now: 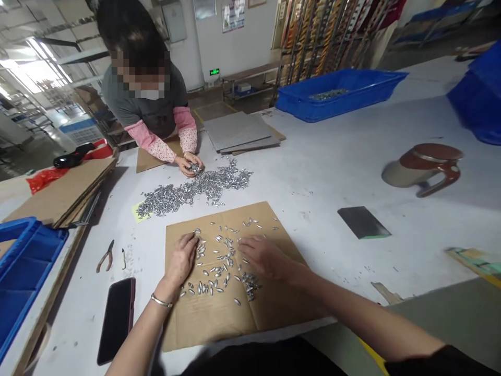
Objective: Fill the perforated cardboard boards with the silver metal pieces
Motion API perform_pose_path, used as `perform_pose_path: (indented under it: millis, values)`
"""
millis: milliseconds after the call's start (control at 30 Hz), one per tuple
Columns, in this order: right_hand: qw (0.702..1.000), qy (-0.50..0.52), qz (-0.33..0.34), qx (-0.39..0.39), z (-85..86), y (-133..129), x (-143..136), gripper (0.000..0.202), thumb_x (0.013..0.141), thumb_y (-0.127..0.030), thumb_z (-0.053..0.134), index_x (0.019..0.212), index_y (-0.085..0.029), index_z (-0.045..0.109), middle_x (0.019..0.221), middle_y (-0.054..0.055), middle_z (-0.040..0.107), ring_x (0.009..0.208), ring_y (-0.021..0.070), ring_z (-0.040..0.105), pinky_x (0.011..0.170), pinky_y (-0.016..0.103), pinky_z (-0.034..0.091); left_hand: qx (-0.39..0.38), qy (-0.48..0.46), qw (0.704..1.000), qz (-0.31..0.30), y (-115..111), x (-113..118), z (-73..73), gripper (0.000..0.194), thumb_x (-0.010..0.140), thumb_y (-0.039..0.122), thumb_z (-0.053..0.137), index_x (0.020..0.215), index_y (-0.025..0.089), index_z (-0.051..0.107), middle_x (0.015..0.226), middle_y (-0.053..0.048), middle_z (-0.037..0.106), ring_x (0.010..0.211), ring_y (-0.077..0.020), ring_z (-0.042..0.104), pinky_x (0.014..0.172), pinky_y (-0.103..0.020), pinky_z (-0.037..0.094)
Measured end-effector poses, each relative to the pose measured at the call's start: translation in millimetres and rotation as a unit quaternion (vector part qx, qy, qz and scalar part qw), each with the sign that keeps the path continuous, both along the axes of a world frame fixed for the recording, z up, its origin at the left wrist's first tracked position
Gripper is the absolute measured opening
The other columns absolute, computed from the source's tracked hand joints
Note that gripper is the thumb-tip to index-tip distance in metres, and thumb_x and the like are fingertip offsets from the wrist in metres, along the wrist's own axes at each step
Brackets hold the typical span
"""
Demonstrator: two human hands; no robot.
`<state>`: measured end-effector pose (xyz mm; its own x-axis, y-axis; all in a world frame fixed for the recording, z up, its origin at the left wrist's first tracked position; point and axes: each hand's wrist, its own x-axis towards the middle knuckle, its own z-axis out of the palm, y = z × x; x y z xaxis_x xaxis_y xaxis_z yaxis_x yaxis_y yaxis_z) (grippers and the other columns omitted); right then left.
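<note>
Small silvery metal pieces (225, 266) lie scattered over a brown cardboard sheet (219, 318) in front of me. My left hand (183, 258), with a bracelet on its wrist, rests at the left side of the pieces, its fingers bent together beside a few of them. Over the right part of the sheet, my right hand (264, 256) lies palm down, fingers stretched toward the pieces. Whether anything is under the left fingertips is hidden. Beyond the sheet spreads a long heap of similar pieces (168, 198).
Across the table a person's hands (190, 164) gather pieces. A phone (116, 319) and pliers (105, 257) lie left. On the right are a dark block (363, 222) and a lidded jug (420, 164). Blue bins (305, 107) stand farther back; grey sheets (238, 130) are stacked there.
</note>
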<state>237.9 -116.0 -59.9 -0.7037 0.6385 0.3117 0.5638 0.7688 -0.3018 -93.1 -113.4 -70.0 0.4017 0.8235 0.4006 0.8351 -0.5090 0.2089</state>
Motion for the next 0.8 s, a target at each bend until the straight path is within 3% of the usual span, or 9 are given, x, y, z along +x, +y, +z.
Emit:
perform_pose_path:
  millis: [100, 200, 300, 400, 500, 567, 633, 733, 800]
  values:
    - [0.999, -0.001, -0.044, 0.013, 12.9, 41, -6, 0.03, 0.102, -0.02, 0.045, 0.118, -0.018, 0.07, 0.122, 0.014, 0.069, 0.113, 0.0258, 0.062, 0.103, 0.044, 0.048, -0.01, 0.013, 1.0, -0.019, 8, 7, -5.8, 0.032, 0.102, 0.019, 0.045, 0.122, 0.02, 0.069, 0.129, -0.013, 0.07, 0.123, -0.0283, 0.061, 0.104, -0.052, 0.055]
    - [0.991, -0.039, -0.123, -0.033, 25.0, 95, -30, 0.033, 0.102, -0.027, 0.047, 0.125, -0.015, 0.067, 0.134, 0.018, 0.063, 0.122, 0.0275, 0.059, 0.107, 0.042, 0.045, -0.019, 0.003, 1.0, -0.001, 19, 21, -4.9, 0.032, 0.102, 0.018, 0.044, 0.121, 0.019, 0.07, 0.127, -0.014, 0.07, 0.12, -0.0271, 0.063, 0.102, -0.051, 0.057]
    - [0.969, -0.094, -0.198, -0.11, 28.3, 148, -60, 0.058, 0.099, -0.04, 0.055, 0.148, -0.011, 0.05, 0.158, 0.023, 0.04, 0.144, 0.0347, 0.04, 0.117, 0.045, 0.032, 0.007, -0.042, 0.999, 0.028, 24, 26, 8.4, 0.031, 0.103, 0.023, 0.045, 0.124, 0.02, 0.068, 0.129, -0.014, 0.069, 0.12, -0.0269, 0.064, 0.102, -0.051, 0.057]
    - [0.945, -0.126, -0.252, -0.164, 25.1, 197, -82, 0.086, 0.094, -0.062, 0.056, 0.162, -0.016, 0.031, 0.17, 0.021, 0.016, 0.155, 0.0409, 0.015, 0.122, 0.056, 0.014, 0.022, -0.073, 0.997, 0.033, 12, 12, 28.5, 0.03, 0.103, 0.024, 0.047, 0.125, 0.021, 0.067, 0.13, -0.012, 0.069, 0.121, -0.0262, 0.065, 0.104, -0.049, 0.057]
    - [0.923, -0.118, -0.328, -0.161, 21.5, 239, -86, 0.096, 0.09, -0.079, 0.044, 0.164, -0.021, 0.025, 0.172, 0.019, 0.004, 0.156, 0.0442, 0.004, 0.12, 0.066, 0.001, 0.022, -0.083, 0.995, 0.042, -19, -17, 37.5, 0.028, 0.1, 0.025, 0.052, 0.123, 0.026, 0.069, 0.128, -0.009, 0.071, 0.12, -0.0251, 0.066, 0.103, -0.046, 0.058]
    - [0.901, -0.104, -0.384, -0.171, 17.6, 259, -83, 0.098, 0.09, -0.083, 0.035, 0.164, -0.02, 0.027, 0.172, 0.02, 0.007, 0.155, 0.0455, 0.008, 0.118, 0.067, 0.0, 0.009, -0.081, 0.994, 0.074, -47, -33, 28.9, 0.035, 0.1, 0.026, 0.054, 0.132, 0.03, 0.065, 0.136, -0.008, 0.067, 0.126, -0.0259, 0.063, 0.108, -0.048, 0.056]
    - [0.89, -0.097, -0.41, -0.174, 10.0, 268, -80, 0.095, 0.092, -0.082, 0.031, 0.161, -0.018, 0.033, 0.169, 0.022, 0.018, 0.152, 0.0455, 0.019, 0.118, 0.066, 0.004, -0.009, -0.09, 0.986, 0.137, -75, -39, 10.4, 0.041, 0.101, 0.027, 0.052, 0.141, 0.032, 0.058, 0.146, -0.007, 0.06, 0.135, -0.027, 0.056, 0.111, -0.05, 0.053]
    - [0.904, -0.08, -0.407, -0.104, -5.2, 262, -80, 0.08, 0.097, -0.071, 0.034, 0.155, -0.017, 0.044, 0.162, 0.022, 0.036, 0.14, 0.0416, 0.039, 0.117, 0.059, 0.016, -0.036, -0.099, 0.974, 0.201, -110, -22, -16.7, 0.047, 0.101, 0.028, 0.052, 0.148, 0.031, 0.051, 0.155, -0.01, 0.05, 0.141, -0.0299, 0.05, 0.111, -0.055, 0.052]
    - [0.911, -0.063, -0.403, -0.055, -12.2, 253, -80, 0.065, 0.101, -0.06, 0.037, 0.149, -0.019, 0.05, 0.155, 0.021, 0.045, 0.13, 0.0389, 0.047, 0.111, 0.055, 0.025, -0.041, -0.096, 0.974, 0.201, -122, 2, -23.6, 0.05, 0.099, 0.029, 0.056, 0.148, 0.03, 0.05, 0.156, -0.012, 0.049, 0.143, -0.0327, 0.048, 0.112, -0.06, 0.048]
